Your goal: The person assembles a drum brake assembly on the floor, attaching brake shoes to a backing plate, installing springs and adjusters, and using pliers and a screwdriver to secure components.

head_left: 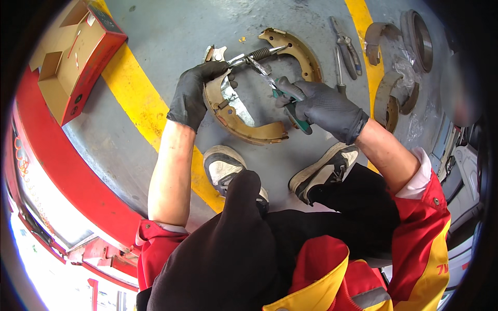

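Note:
In my gloved left hand, closed, is the upper end of a tan curved brake shoe, with a shiny metal lever along its inner side. My gloved right hand is wrapped round green-handled pliers. Their jaws reach up to a rod with a dark coil spring. That rod spans from near my left fingers to the second brake shoe, which lies at the upper right. Whether the jaws grip the spring or only touch it, I cannot tell. A small silvery bracket shows above my left hand.
Another pair of pliers and a screwdriver lie on the grey floor to the right. Beyond them are several worn brake shoes and clear plastic wrap. An open red cardboard box stands at the far left, beside a red beam.

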